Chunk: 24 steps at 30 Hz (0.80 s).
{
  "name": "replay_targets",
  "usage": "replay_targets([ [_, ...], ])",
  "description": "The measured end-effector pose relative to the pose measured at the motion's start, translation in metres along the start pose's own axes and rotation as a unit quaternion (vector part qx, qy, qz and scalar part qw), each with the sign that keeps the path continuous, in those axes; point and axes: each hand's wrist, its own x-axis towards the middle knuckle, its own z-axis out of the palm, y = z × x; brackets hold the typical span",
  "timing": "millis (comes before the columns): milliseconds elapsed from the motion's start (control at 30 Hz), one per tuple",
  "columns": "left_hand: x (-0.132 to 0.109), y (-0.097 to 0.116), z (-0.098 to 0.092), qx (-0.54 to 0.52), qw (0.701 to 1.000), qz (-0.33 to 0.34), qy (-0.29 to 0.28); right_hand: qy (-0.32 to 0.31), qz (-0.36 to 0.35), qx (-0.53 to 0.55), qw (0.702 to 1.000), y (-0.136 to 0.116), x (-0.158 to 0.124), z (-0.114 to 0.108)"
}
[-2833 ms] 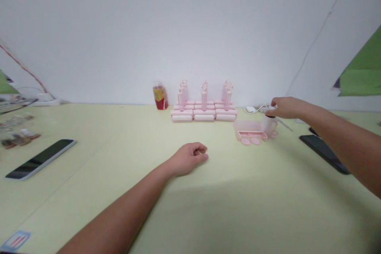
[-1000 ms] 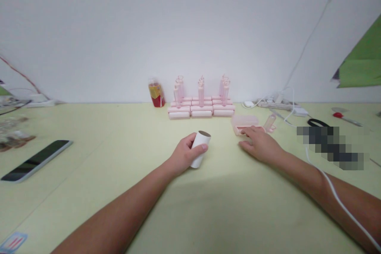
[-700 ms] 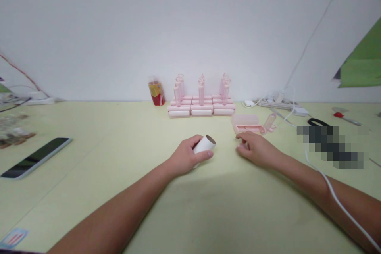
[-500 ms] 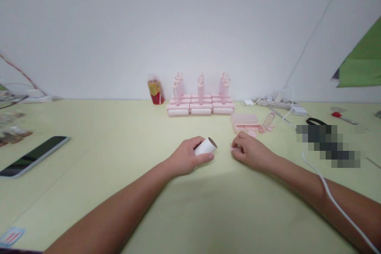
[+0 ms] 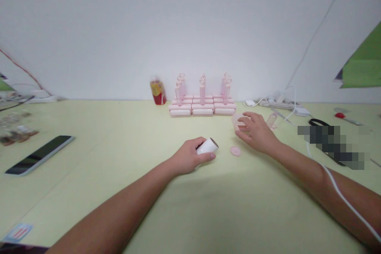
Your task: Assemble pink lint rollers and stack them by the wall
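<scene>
My left hand (image 5: 188, 155) is closed around a white paper roll (image 5: 206, 147), whose hollow brown core faces up to the right. Slightly raised, my right hand (image 5: 258, 133) has its fingers apart over an open pink case (image 5: 236, 120) and covers much of it; whether they touch is unclear. A round pink disc (image 5: 235, 151) lies flat on the table between my hands. Behind my right hand, a small clear pink tube (image 5: 272, 120) leans at an angle, partly hidden.
Against the wall, several pink cases (image 5: 203, 112) stand in rows, pink tubes upright on them. Left of these is a red and yellow container (image 5: 157, 92). A phone (image 5: 40, 154) lies at left. A white cable (image 5: 336, 184) crosses my right forearm; a power strip (image 5: 278, 104) sits behind.
My right hand has let go of the pink disc, leaving it on the table, and moved up and away to the pink case, its fingers opening. The left hand still holds the roll.
</scene>
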Motion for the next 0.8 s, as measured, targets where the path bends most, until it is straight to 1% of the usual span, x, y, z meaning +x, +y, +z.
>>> replay_targets([
  [67,0.000,-0.001,0.000,-0.001,1.000,-0.003,0.002,-0.021,-0.002,-0.035,0.999,0.015,0.018,0.002],
  [167,0.000,-0.002,0.001,-0.005,1.000,-0.007,0.003,-0.095,0.033,-0.059,0.993,0.031,0.037,0.010],
  [233,0.000,-0.002,0.000,-0.008,1.000,-0.006,0.002,-0.145,0.061,-0.062,0.986,0.036,0.041,0.019],
  [300,0.000,-0.001,0.000,-0.010,1.000,-0.004,0.004,-0.161,0.077,-0.067,0.982,0.034,0.038,0.027],
  [467,0.000,0.001,0.001,-0.004,1.000,-0.003,-0.002,-0.101,0.078,-0.084,0.988,0.013,0.022,0.040],
  [567,0.000,0.000,0.001,0.006,1.000,-0.002,0.005,-0.098,0.081,-0.076,0.989,-0.007,0.021,0.042],
  [800,0.000,0.002,-0.001,0.003,1.000,0.016,0.008,-0.092,0.110,-0.050,0.988,-0.060,0.032,0.049],
])
